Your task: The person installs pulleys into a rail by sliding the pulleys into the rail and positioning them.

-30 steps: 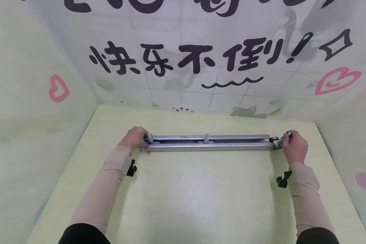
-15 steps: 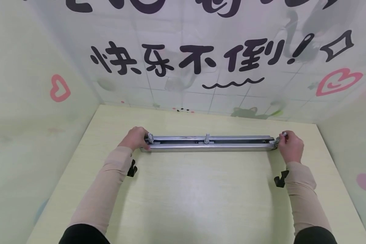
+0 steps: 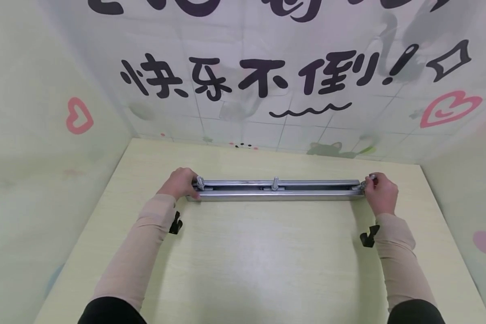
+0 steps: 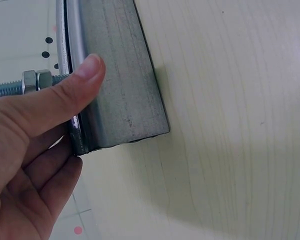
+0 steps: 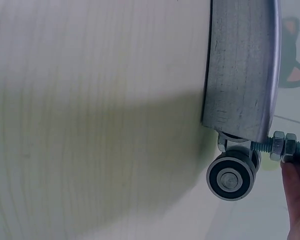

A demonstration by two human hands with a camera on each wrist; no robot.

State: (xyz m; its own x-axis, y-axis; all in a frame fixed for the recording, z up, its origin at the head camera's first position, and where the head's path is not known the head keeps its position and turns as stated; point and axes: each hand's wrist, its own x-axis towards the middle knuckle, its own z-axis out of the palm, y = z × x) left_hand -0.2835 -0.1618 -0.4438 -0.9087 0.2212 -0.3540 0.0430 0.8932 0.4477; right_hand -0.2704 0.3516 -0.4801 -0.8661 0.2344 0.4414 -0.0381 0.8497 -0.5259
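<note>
A long silver metal rail point(image 3: 267, 197) with a slot along its top lies across the table. My left hand point(image 3: 179, 183) grips its left end, thumb on the side wall, beside an upright threaded bolt with nuts point(image 4: 37, 81). A second bolt point(image 3: 275, 183) stands up from the slot at mid-length. At the right end, my right hand point(image 3: 382, 193) pinches the bolt point(image 5: 282, 146) of a roller trolley. In the right wrist view a trolley wheel point(image 5: 231, 179) sits outside the rail's end, while the trolley's inner part is hidden by the rail.
The pale wood-grain table point(image 3: 259, 252) extends in front of the rail. A printed white backdrop point(image 3: 243, 121) rises behind it, with light side walls point(image 3: 44, 180) left and right. Black wrist mounts point(image 3: 370, 236) stick out below the sleeves.
My right hand has moved left with the roller trolley, bringing it from beyond the rail's right end partly into the channel. My left hand stays on the left end.
</note>
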